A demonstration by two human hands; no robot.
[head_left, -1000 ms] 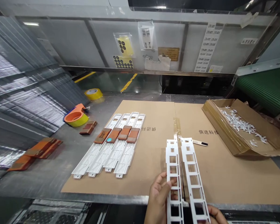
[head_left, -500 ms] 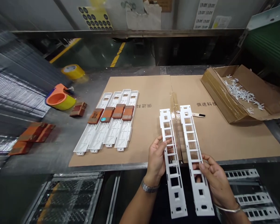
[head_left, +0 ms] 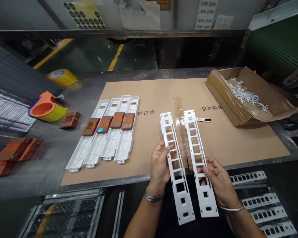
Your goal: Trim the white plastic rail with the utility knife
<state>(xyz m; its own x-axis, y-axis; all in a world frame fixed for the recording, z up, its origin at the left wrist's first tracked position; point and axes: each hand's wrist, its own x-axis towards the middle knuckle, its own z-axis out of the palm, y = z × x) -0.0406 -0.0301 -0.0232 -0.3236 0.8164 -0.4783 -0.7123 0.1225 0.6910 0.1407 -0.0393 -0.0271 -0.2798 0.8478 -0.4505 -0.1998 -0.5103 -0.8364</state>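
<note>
Both frames shifted left | left hand (head_left: pixel 159 165) pinches left frame (head_left: pixel 175 165) | right hand (head_left: pixel 220 183) pinches right frame (head_left: pixel 198 162)

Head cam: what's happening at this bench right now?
A person holds two long white frames side by side over the bench's front edge, the left hand on the left frame, the right hand on the right frame. Further left on the cardboard sheet, four white trays lie in a row, each with a brown block across it. An open box of small white parts sits at the right.

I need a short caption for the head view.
Left hand and right hand each hold a white frame above cardboard.
</note>
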